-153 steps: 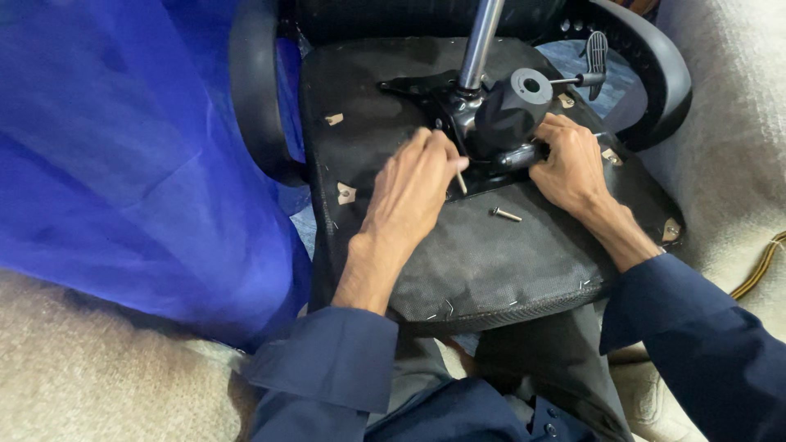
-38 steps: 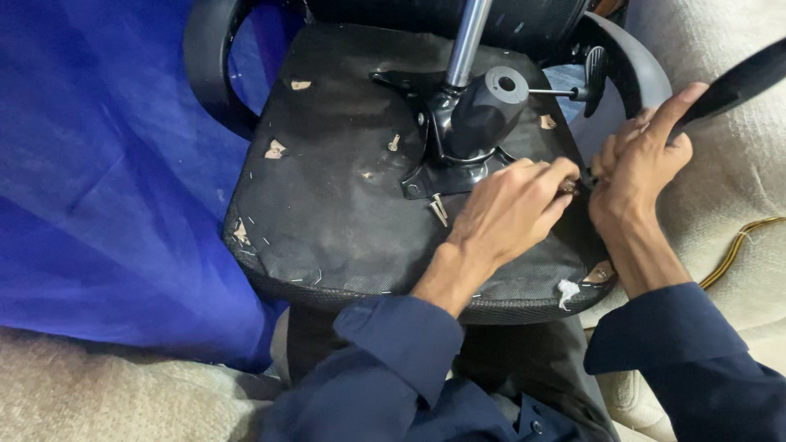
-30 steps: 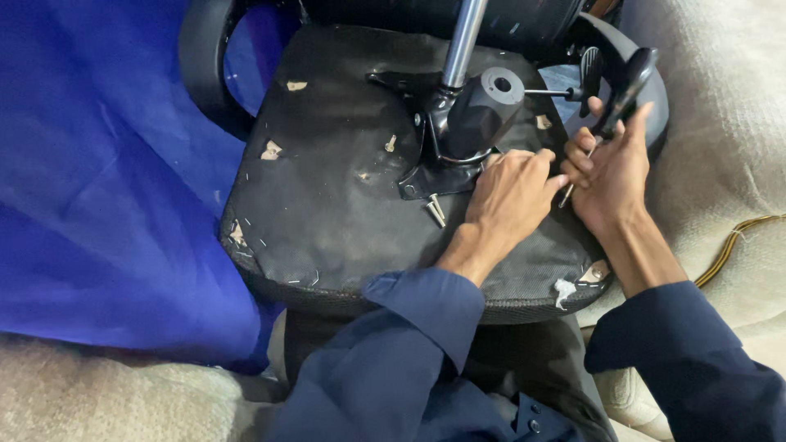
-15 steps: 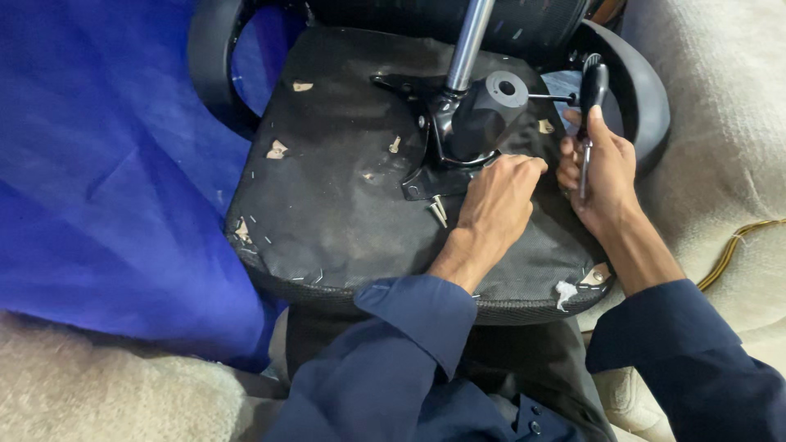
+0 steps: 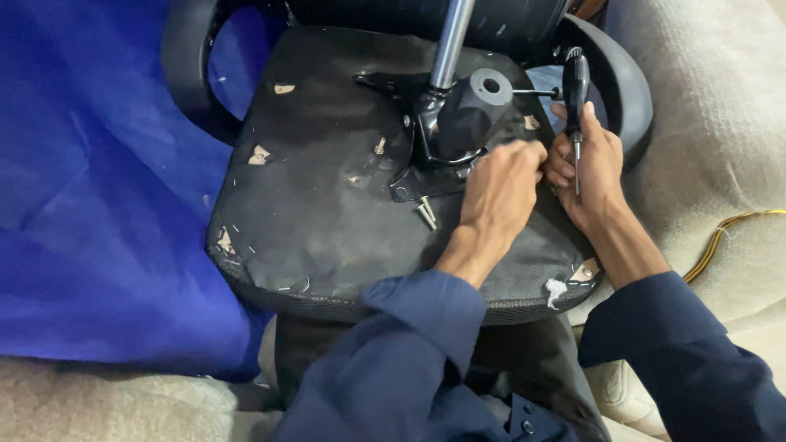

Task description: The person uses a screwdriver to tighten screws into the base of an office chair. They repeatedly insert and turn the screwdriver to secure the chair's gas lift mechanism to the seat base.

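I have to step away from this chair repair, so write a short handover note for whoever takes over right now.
Left hand: fingers at the black mechanism on the upturned seat, holding nothing I can see.
Right hand: grips a screwdriver, handle up, beside the mechanism.
Done: two screws lie loose on the seat below the mechanism.
Left: the mechanism is on the seat; whether other screws hold it is hidden by the hands.

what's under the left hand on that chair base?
The left hand rests on the black seat underside, at the edge of the metal mechanism plate. A loose screw lies beside it. Whatever its fingertips touch is covered.
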